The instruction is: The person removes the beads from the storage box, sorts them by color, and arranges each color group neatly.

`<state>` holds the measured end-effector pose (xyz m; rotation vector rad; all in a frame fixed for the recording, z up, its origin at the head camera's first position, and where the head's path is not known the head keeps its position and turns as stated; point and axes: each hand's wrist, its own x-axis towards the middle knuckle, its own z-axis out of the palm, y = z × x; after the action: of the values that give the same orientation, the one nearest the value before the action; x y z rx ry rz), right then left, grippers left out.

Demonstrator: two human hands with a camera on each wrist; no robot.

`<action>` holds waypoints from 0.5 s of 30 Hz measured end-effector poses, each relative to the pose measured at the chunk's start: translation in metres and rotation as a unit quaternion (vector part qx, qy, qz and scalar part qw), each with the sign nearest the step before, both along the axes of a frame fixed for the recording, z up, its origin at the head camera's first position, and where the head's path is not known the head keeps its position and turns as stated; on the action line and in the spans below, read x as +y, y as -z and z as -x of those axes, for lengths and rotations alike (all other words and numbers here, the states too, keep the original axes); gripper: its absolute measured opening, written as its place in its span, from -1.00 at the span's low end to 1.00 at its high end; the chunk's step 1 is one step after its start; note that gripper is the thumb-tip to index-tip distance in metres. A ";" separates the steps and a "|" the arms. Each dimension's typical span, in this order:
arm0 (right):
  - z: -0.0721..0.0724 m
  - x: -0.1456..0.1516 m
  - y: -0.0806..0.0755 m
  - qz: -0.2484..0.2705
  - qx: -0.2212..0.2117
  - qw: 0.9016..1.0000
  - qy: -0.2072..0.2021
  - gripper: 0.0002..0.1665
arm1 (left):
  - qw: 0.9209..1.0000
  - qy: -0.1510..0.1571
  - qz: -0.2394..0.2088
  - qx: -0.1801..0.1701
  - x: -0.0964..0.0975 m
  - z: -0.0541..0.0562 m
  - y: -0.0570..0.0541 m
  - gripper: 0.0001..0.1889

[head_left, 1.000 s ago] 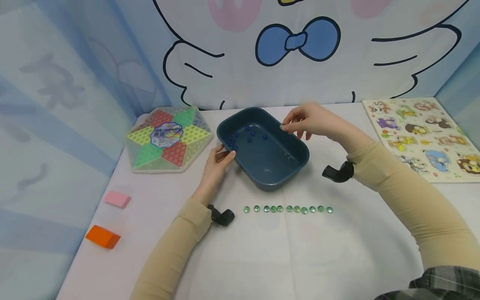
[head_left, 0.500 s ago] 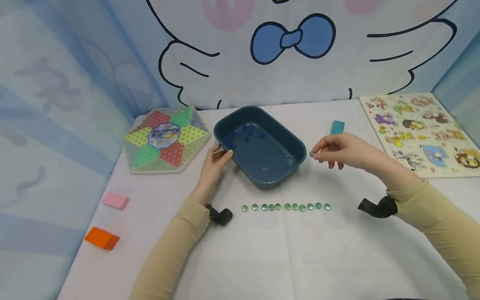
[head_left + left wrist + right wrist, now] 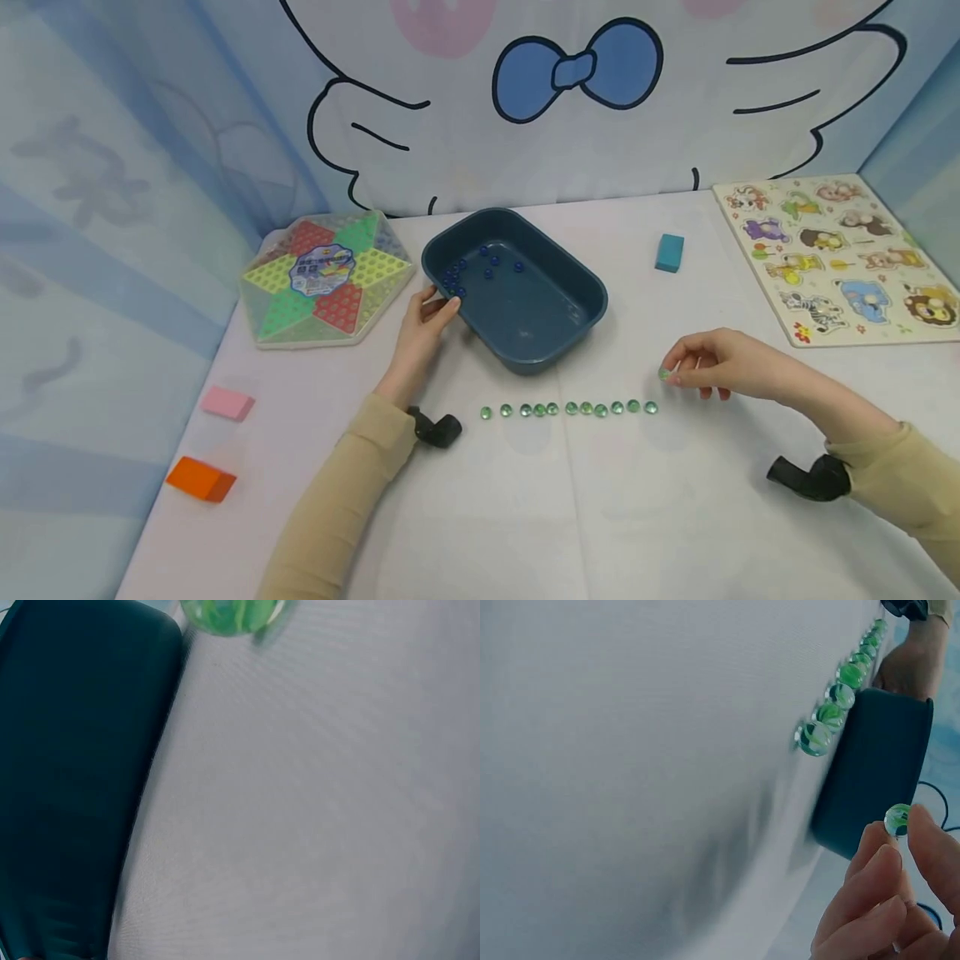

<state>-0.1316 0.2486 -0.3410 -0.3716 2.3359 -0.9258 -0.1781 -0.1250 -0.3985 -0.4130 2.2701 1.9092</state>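
A dark teal plastic basin (image 3: 525,325) stands on the table with several blue marbles (image 3: 489,272) gathered toward its left end. At its left rim, my left hand (image 3: 417,337) holds the edge, thumb on the rim and fingers against the outer wall. Right of the basin, my right hand (image 3: 723,364) pinches a green-swirled glass marble (image 3: 897,820) between thumb and fingertips, above the table. In front of the basin runs a row of several green marbles (image 3: 572,408); the held one is just beyond the row's right end. The left wrist view barely shows the left hand.
At the back left lies a hexagonal star-patterned board game box (image 3: 326,279). A pink block (image 3: 228,403) and an orange block (image 3: 201,479) sit along the left edge. A blue block (image 3: 670,252) lies back right, beside an animal puzzle board (image 3: 847,258).
My right hand has moved from the basin's right rim rightward and toward me, carrying the green marble. The blue block came into view behind it. My left hand stays at the basin.
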 end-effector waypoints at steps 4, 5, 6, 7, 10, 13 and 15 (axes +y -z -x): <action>-0.004 0.001 0.009 -0.008 -0.002 1.000 -0.012 -0.71 | 1.000 -0.004 0.002 -0.004 -0.002 0.001 0.001 -0.32; -0.004 0.001 0.011 -0.013 0.001 1.000 -0.015 -0.72 | 1.000 -0.004 0.002 -0.003 -0.002 0.001 0.002 -0.32; -0.005 0.001 0.013 -0.018 0.005 1.000 -0.019 -0.73 | 1.000 -0.004 0.001 -0.003 -0.002 0.001 0.002 -0.32; -0.005 0.001 0.014 -0.024 0.008 0.999 -0.022 -0.75 | 1.000 -0.004 0.001 -0.001 -0.002 0.001 0.002 -0.32; -0.006 0.002 0.019 -0.043 0.018 0.998 -0.032 -0.79 | 1.000 -0.002 0.001 0.002 -0.001 0.001 0.001 -0.31; -0.007 0.003 0.022 -0.056 0.023 0.998 -0.037 -0.83 | 1.000 -0.001 0.000 0.002 -0.001 0.001 0.001 -0.31; -0.007 0.002 0.024 -0.058 0.025 0.997 -0.038 -0.84 | 1.000 -0.003 -0.001 0.000 -0.001 0.001 0.000 -0.32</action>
<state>-0.1245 0.2507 -0.3654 -0.4388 2.3902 -0.7498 -0.1788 -0.1256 -0.3988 -0.4206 2.2693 1.9142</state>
